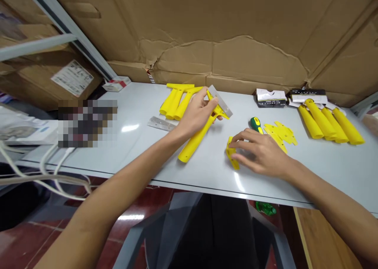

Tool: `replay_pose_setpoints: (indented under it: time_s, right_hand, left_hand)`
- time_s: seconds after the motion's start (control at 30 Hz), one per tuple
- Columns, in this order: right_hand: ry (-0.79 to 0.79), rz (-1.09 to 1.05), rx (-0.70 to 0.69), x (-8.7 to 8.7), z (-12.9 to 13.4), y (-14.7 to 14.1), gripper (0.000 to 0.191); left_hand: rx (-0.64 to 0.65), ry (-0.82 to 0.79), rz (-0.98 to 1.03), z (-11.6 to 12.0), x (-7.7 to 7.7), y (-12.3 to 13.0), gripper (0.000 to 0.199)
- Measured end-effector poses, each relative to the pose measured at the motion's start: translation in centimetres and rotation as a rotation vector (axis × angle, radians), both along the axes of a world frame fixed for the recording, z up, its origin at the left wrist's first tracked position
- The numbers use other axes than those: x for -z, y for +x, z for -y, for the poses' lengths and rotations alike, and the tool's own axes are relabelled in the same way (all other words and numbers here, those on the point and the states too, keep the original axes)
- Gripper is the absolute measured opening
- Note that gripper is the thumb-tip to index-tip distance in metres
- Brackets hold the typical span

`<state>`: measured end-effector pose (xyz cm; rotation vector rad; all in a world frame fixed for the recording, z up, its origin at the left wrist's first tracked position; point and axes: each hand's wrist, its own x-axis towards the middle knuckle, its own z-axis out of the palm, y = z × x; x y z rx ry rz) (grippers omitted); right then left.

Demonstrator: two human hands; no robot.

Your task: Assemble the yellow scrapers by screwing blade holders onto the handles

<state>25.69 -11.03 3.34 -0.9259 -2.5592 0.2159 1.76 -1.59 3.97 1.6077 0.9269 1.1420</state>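
Note:
My left hand (197, 113) is closed around the head of a yellow scraper (195, 143), with its hollow handle slanting down toward the table's front edge. A flat metal blade (220, 100) lies against the scraper's head. To the right, my right hand (261, 151) has thumb and fingers bent onto a small yellow plastic plate (234, 163), tilted up at the tabletop. Just past that hand are more yellow plates (285, 133) and a green and yellow screwdriver (255, 123), partly hidden. Loose metal blades (159, 123) lie beside my left wrist.
Yellow scraper handles (169, 102) lie at the back, behind my left hand. Several more yellow handles (321, 121) lie at the right by black and white boxes (270, 98). A small red and white box (116, 83) sits back left. White cables (56, 170) hang over the left edge.

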Motion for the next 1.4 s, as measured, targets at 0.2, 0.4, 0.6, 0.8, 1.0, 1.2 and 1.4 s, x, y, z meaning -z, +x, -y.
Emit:
replay_pose_setpoints:
  time_s: [0.2, 0.4, 0.6, 0.8, 1.0, 1.2, 1.4]
  right_hand:
    - [0.033, 0.165, -0.025, 1.3, 0.6, -0.6, 0.030]
    - [0.124, 0.141, -0.014, 1.5, 0.5, -0.6, 0.049]
    - [0.158, 0.152, 0.008, 1.4, 0.3, -0.4, 0.027]
    - [0.071, 0.171, 0.081, 1.0, 0.5, -0.7, 0.051]
    - [0.112, 0.203, 0.125, 1.2, 0.6, -0.8, 0.030]
    - [0.063, 0.092, 0.176, 1.3, -0.2, -0.2, 0.041]
    - [-0.143, -0.285, 0.155, -0.2, -0.5, 0.3, 0.040]
  left_hand:
    - [0.057, -0.075, -0.021, 0.8, -0.3, 0.1, 0.018]
    - [0.025, -0.089, -0.027, 0.7, -0.6, -0.1, 0.023]
    - [0.044, -0.092, 0.004, 0.8, 0.0, 0.6, 0.009]
    - [0.039, -0.059, 0.007, 1.4, -0.1, 0.8, 0.008]
    - [0.056, -0.065, -0.013, 1.9, -0.6, 1.0, 0.013]
    - [0.093, -0.092, -0.007, 2.2, -0.9, 0.9, 0.024]
    - [0.082, -0.120, -0.031, 2.5, -1.2, 1.1, 0.014]
